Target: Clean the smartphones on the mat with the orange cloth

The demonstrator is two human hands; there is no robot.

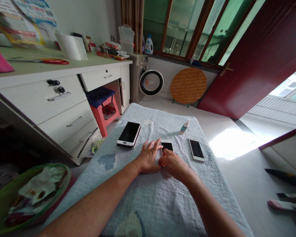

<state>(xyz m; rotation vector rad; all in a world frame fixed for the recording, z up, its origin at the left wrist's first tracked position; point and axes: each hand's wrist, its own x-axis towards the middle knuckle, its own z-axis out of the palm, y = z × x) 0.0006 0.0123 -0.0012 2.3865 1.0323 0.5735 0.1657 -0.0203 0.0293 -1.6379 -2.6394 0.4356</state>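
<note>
A white smartphone with a black screen (168,145) lies on the cloth-covered table (160,197). My left hand (148,156) rests at its left edge with fingers stretched out, steadying it from the side. My right hand (172,163) is closed, its curled fingers pressed on the lower part of the screen; whatever they hold, if anything, is hidden. To the left lies a larger white phone (129,133), which seems to rest on a darker flat thing. Another white phone (196,149) lies to the right. A small spray bottle (185,126) stands behind it.
A green-rimmed waste bin (68,174) with crumpled paper stands at the lower left. Along the left runs a white desk (64,98), with a pink stool (102,118) beside it. A washing machine (138,75) with its door open and a folded round table (188,86) are at the back.
</note>
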